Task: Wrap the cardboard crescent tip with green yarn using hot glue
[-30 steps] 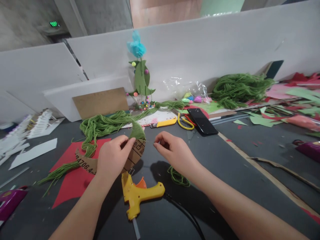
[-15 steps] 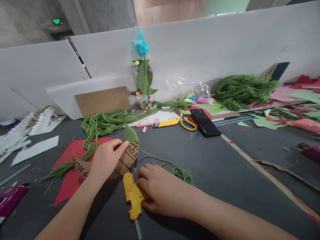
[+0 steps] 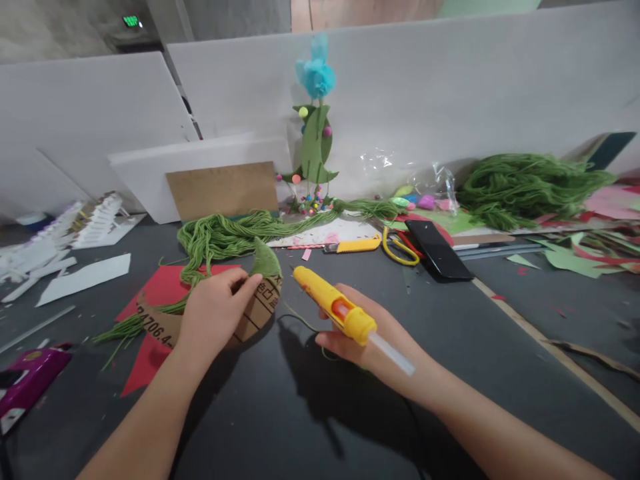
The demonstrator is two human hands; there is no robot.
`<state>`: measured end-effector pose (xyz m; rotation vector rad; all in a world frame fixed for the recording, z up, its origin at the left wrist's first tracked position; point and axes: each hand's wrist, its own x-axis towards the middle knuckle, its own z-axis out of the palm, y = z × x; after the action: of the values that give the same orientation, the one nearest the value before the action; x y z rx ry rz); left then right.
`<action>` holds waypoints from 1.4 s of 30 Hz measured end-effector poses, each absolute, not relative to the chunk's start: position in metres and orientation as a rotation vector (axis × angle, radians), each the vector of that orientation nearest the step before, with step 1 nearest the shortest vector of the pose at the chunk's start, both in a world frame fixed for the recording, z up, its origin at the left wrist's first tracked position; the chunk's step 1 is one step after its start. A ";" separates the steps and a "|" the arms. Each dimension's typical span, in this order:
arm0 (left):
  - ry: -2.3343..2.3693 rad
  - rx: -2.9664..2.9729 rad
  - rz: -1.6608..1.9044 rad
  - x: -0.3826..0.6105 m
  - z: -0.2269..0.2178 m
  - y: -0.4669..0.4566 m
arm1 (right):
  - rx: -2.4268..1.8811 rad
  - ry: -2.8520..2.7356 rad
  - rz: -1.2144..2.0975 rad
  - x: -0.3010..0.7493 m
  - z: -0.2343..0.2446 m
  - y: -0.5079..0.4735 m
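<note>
While the left hand point(image 3: 215, 310) grips a cardboard crescent point(image 3: 257, 310) between thumb and fingers, the right hand point(image 3: 370, 333) is wrapped around a yellow glue gun point(image 3: 335, 303). From where I stand, everything turns on the narrow gap between the gun's nozzle and the crescent's green yarn-covered tip point(image 3: 267, 261). The nozzle sits just to the right of that tip, apart from it as far as I can see, though the depth is hard to judge. The gun's long axis slants up and to the left, straight towards the crescent, with a clear glue stick point(image 3: 393, 352) jutting from its back end down to the right. The crescent curves from its upright green tip down beneath the left hand and out to a bare printed horn on the other side; the left hand is plainly the nearer one, being on it.

A loose green strand point(image 3: 300, 318) trails from the covered part down to the right, below the gun, so it is the closest thing to get caught up. Red paper point(image 3: 145, 373) lies on the dark surface point(image 3: 240, 427) beyond the left wrist, partly under a hank of green yarn point(image 3: 215, 237). Farther back rest a yellow utility knife point(image 3: 357, 246), yellow-handled scissors point(image 3: 397, 253) and a black phone point(image 3: 437, 250), all well behind the gun.
</note>
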<state>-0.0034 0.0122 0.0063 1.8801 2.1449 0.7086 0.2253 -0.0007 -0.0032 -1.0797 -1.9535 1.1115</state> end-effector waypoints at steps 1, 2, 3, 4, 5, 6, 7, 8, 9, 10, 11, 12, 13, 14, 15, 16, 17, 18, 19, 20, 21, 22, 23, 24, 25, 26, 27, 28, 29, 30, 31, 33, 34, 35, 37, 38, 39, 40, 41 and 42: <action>2.136 1.880 0.702 -0.001 0.006 0.011 | -1.092 -1.972 1.045 0.224 -0.004 -0.001; 2.131 1.883 0.702 0.002 0.006 0.010 | -1.101 -1.999 1.000 0.223 -0.005 -0.001; 2.126 1.889 0.706 0.003 0.006 0.009 | -1.112 -2.025 0.964 0.222 -0.005 -0.001; 2.118 1.898 0.713 0.005 0.006 0.009 | -1.127 -2.046 0.924 0.222 -0.005 -0.001; 2.106 1.909 0.722 0.005 0.006 0.008 | -1.143 -2.062 0.884 0.221 -0.005 -0.001; 2.092 1.917 0.731 0.006 0.006 0.008 | -1.154 -2.079 0.846 0.221 -0.005 -0.001; 2.078 1.924 0.737 0.006 0.005 0.008 | -1.159 -2.091 0.809 0.220 -0.005 -0.001; 2.069 1.926 0.741 0.006 0.005 0.007 | -1.162 -2.098 0.780 0.220 -0.006 -0.001; 2.063 1.926 0.744 0.006 0.005 0.007 | -1.163 -2.093 0.765 0.220 -0.008 0.000; 2.060 1.925 0.744 0.007 0.004 0.006 | -1.170 -2.082 0.764 0.220 -0.009 0.000; 2.056 1.928 0.745 0.008 0.004 0.006 | -1.174 -2.068 0.765 0.221 -0.011 0.000; 2.053 1.931 0.749 0.009 0.003 0.006 | -1.175 -2.058 0.761 0.221 -0.013 0.001; 2.049 1.934 0.754 0.009 0.003 0.005 | -1.173 -2.059 0.753 0.222 -0.014 0.001; 2.045 1.934 0.759 0.010 0.003 0.005 | -1.166 -2.072 0.748 0.222 -0.014 0.000; 2.040 1.932 0.761 0.011 0.003 0.005 | -1.160 -2.093 0.742 0.222 -0.014 0.000; 2.037 1.927 0.761 0.011 0.003 0.005 | -1.155 -2.116 0.741 0.222 -0.013 0.000; 2.035 1.921 0.760 0.012 0.003 0.004 | -1.152 -2.135 0.745 0.221 -0.012 -0.001; 2.032 1.917 0.758 0.012 0.003 0.004 | -1.155 -2.145 0.751 0.221 -0.011 -0.002; 2.028 1.914 0.755 0.012 0.003 0.004 | -1.159 -2.147 0.757 0.220 -0.010 -0.002; 2.028 1.913 0.756 0.012 0.003 0.004 | -1.162 -2.145 0.757 0.220 -0.009 -0.002; 2.029 1.912 0.757 0.012 0.003 0.004 | -1.162 -2.143 0.753 0.219 -0.008 -0.002; 2.031 1.913 0.760 0.012 0.003 0.004 | -1.163 -2.143 0.749 0.219 -0.008 -0.002; 2.032 1.916 0.763 0.012 0.003 0.004 | -1.164 -2.143 0.746 0.219 -0.008 -0.002; 2.033 1.920 0.768 0.012 0.003 0.004 | -1.167 -2.144 0.744 0.219 -0.008 -0.002; 2.031 1.926 0.772 0.012 0.003 0.004 | -1.172 -2.144 0.745 0.219 -0.008 -0.002; 2.028 1.933 0.775 0.012 0.003 0.004 | -1.180 -2.140 0.746 0.219 -0.009 -0.002; 2.025 1.937 0.775 0.012 0.003 0.004 | -1.191 -2.134 0.751 0.219 -0.009 -0.002; 2.026 1.936 0.777 0.012 0.003 0.004 | -1.198 -2.129 0.755 0.219 -0.009 -0.002; 2.027 1.933 0.777 0.012 0.002 0.004 | -1.204 -2.125 0.760 0.219 -0.010 -0.002; 2.030 1.930 0.780 0.012 0.002 0.004 | -1.207 -2.124 0.764 0.219 -0.010 -0.002; 2.032 1.928 0.782 0.012 0.003 0.005 | -1.207 -2.124 0.767 0.219 -0.010 -0.002; 2.031 1.929 0.783 0.013 0.003 0.004 | -1.210 -2.123 0.769 0.218 -0.011 -0.003; 2.029 1.929 0.781 0.013 0.003 0.004 | -1.210 -2.122 0.766 0.218 -0.011 -0.003; 2.029 1.926 0.779 0.013 0.003 0.004 | -1.211 -2.121 0.760 0.218 -0.011 -0.003; 2.033 1.918 0.779 0.013 0.004 0.003 | -1.211 -2.127 0.748 0.218 -0.011 -0.004; 2.036 1.916 0.781 0.013 0.003 0.003 | -1.210 -2.128 0.742 0.218 -0.010 -0.004; 2.036 1.916 0.782 0.013 0.003 0.003 | -1.210 -2.128 0.736 0.218 -0.010 -0.004; 2.038 1.918 0.784 0.013 0.003 0.003 | -1.210 -2.128 0.734 0.218 -0.010 -0.004; 2.039 1.921 0.783 0.013 0.003 0.003 | -1.207 -2.128 0.732 0.218 -0.010 -0.004; 2.040 1.924 0.781 0.012 0.002 0.003 | -1.204 -2.128 0.731 0.218 -0.010 -0.005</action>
<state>0.0125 0.0033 0.0021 1.9239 2.0395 0.7813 0.2176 -0.0045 -0.0096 -1.2043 -2.1280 0.7314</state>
